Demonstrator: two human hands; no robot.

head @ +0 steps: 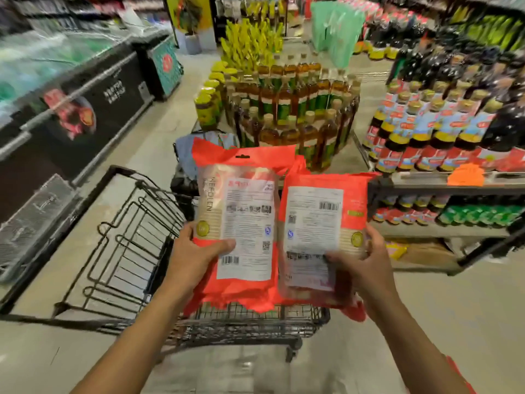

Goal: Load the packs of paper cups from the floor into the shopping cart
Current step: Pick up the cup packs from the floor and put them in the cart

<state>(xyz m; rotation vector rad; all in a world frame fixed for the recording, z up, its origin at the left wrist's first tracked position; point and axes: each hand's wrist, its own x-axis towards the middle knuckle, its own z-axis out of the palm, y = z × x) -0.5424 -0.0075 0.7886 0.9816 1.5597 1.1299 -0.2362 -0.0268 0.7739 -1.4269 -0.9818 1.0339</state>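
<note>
I hold two red packs of paper cups side by side over the black wire shopping cart (pixel 250 322). My left hand (pixel 196 251) grips the left pack (pixel 241 211) by its lower left edge, thumb across the white label. My right hand (pixel 366 265) grips the right pack (pixel 318 223) at its lower right, fingers curled over the front. Both packs show their white printed backs and barcodes. More red packaging lies under them in the cart basket. The cart's child-seat flap (pixel 127 240) hangs open to the left.
A round display of amber bottles (pixel 295 109) stands just beyond the cart. Shelves of sauce bottles (pixel 443 132) line the right. A black chest freezer (pixel 71 109) runs along the left. Bare floor lies between freezer and cart.
</note>
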